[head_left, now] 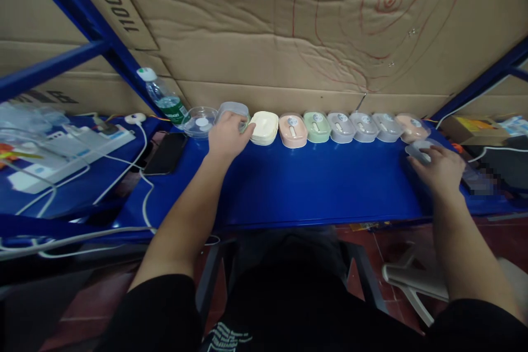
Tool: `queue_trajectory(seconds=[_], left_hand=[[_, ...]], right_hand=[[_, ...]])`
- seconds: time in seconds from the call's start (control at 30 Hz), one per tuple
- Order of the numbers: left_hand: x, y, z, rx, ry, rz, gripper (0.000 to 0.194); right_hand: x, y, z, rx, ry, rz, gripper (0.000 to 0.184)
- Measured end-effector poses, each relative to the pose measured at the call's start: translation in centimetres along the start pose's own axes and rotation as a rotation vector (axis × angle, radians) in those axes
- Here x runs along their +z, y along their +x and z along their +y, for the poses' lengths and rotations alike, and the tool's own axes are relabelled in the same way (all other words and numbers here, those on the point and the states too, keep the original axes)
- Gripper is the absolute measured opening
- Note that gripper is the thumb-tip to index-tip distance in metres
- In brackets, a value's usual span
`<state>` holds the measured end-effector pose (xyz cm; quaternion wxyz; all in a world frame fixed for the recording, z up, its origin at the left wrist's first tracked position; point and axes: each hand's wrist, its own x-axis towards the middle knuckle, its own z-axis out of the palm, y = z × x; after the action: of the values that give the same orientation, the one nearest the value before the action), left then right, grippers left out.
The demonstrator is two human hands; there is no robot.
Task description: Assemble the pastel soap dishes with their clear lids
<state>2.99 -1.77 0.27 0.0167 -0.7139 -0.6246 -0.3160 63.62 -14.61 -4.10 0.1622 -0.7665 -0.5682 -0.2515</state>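
Left hand (226, 138): grasping clear cover (233, 107); cream container (264, 127) lying just rightward, nearer this grip. Right hand (446, 169), well apart: grasping translucent lid (413, 149).

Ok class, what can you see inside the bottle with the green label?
Clear liquid shows in the bottle above the green label; what is behind the label is covered and cannot be seen.

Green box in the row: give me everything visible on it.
The green box is pale, rounded and squat, apparently plastic. Its top bears a round sticker and a whitish oblong piece. It looks closed, sitting upright on the blue table between a pink box and a grey box; contact with either is unclear. No hand touches it.
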Motion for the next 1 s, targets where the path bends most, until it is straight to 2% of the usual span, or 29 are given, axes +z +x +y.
queue_trajectory(seconds=[0.1,0.17,0.23,0.33,0.4,0.5,0.6,0.7,0.8,0.9,1.0], left_hand=[[-0.1,0.3,-0.7,-0.042,0.04,-0.004,0.035],[-0.2,0.4,-1.0,-0.057,0.064,-0.021,0.038],[-0.3,0.4,-1.1,-0.06,0.085,-0.051,0.039],[-0.5,0.4,-1.0,-0.056,0.114,-0.103,0.039],[-0.5,0.4,-1.0,-0.055,0.123,-0.131,0.037],[-0.6,0.4,-1.1,-0.056,0.125,-0.156,0.032],[-0.8,0.5,-1.2,-0.062,0.144,-0.174,0.025],[-1.0,0.3,-0.8,-0.04,0.14,-0.162,0.027],[-0.7,-0.2,0.5,0.079,0.126,-0.173,0.033],[-0.1,-1.0,2.1,0.207,0.159,-0.293,0.032],[0.4,-1.4,2.9,0.24,0.207,-0.392,0.03]], right_hand=[[-0.8,1.0,-2.0,-0.021,0.117,0.084,0.049],[-2.2,1.7,-5.0,-0.117,0.262,0.122,0.047],[-4.1,2.3,-9.1,-0.23,0.4,0.139,0.043],[-6.7,3.2,-16.3,-0.363,0.544,0.033,0.043],[-7.8,3.6,-21.0,-0.451,0.622,-0.015,0.04],[-7.7,3.7,-27.3,-0.631,0.739,-0.083,0.037],[-6.1,2.9,-31.9,-0.76,0.781,-0.135,0.038],[-4.2,1.3,-34.4,-0.819,0.783,-0.189,0.04],[-2.9,-0.4,-35.0,-0.897,0.803,-0.219,0.039],[-2.6,-1.2,-34.7,-0.922,0.843,-0.245,0.035],[-2.8,-1.0,-34.2,-0.899,0.896,-0.241,0.034]])
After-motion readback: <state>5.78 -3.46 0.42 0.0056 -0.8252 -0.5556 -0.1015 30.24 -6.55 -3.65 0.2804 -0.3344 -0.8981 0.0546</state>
